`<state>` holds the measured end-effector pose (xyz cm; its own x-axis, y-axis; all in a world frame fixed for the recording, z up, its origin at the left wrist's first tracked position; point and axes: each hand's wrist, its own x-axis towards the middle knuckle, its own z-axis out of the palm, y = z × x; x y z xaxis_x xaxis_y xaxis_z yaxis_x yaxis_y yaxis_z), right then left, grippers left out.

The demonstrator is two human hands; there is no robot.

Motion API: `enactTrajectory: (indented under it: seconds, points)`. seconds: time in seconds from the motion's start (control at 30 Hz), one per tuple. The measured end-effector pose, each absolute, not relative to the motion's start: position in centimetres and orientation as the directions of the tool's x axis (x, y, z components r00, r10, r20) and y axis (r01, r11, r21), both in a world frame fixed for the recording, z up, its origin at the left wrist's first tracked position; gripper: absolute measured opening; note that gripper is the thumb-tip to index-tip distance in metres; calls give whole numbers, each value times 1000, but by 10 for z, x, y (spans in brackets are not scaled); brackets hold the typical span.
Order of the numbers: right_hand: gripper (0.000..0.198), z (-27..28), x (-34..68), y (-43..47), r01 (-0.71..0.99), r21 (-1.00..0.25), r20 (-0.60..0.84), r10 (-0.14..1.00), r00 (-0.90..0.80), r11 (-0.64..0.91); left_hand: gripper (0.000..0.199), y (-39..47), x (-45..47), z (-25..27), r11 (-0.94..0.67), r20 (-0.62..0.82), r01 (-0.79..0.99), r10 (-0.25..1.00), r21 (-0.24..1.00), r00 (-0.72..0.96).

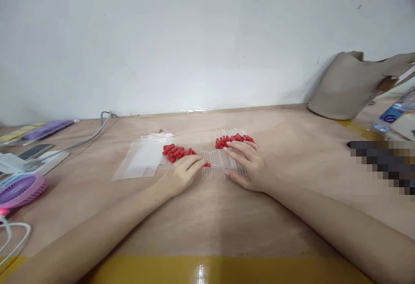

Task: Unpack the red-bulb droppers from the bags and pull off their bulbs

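My left hand (184, 173) lies low over the table, fingertips closed on a small red rubber bulb (207, 165) at the end of a thin clear tube. That tube points right, across a row of loose clear tubes (215, 158). Beside my left fingers lies a heap of red rubber bulbs (175, 151). My right hand (251, 167) has its fingers spread over the right side of the clear tubes, thumb near the tube's far end. Just beyond its fingertips is a row of tubes with red bulbs (231, 140) on them; whether the fingers touch these I cannot tell.
Clear plastic bags (139, 158) lie left of the heap. Farther left are a grey cable (87, 142), phone-like devices (35, 151) and a purple fan (22, 190). A beige bag (340, 87), a water bottle (392, 113) and a dark, pixelated object (382, 163) are right.
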<state>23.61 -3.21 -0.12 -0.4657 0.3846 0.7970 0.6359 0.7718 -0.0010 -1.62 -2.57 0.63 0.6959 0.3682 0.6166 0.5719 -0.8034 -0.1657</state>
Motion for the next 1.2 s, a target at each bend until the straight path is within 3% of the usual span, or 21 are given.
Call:
enactTrajectory:
  seconds: [0.2, 0.43, 0.53, 0.77, 1.07, 1.2]
  points:
    - [32, -3, 233, -32, 597, 18, 716, 406, -568, 802, 28, -26, -11, -6, -845, 729, 523, 289, -109, 620]
    - [16, -12, 229, -28, 579, 2, 748, 383, -542, 815, 26, -25, -5, 2, -850, 670, 516, 320, -110, 670]
    - [16, -11, 228, -29, 568, 4, 741, 379, -554, 823, 25, -27, 2, 7, -854, 611, 507, 339, -119, 715]
    - [22, -7, 223, -33, 557, 2, 715, 388, -581, 830, 16, -29, 9, 4, -878, 651, 454, 256, -154, 715]
    - [19, -21, 219, -28, 422, -42, 740, 312, -596, 906, 15, -31, 12, 5, -883, 642, 448, 263, -140, 720]
    - [16, -15, 221, -34, 399, 9, 736, 264, -623, 917, 14, -34, 10, 6, -902, 606, 410, 250, -138, 755]
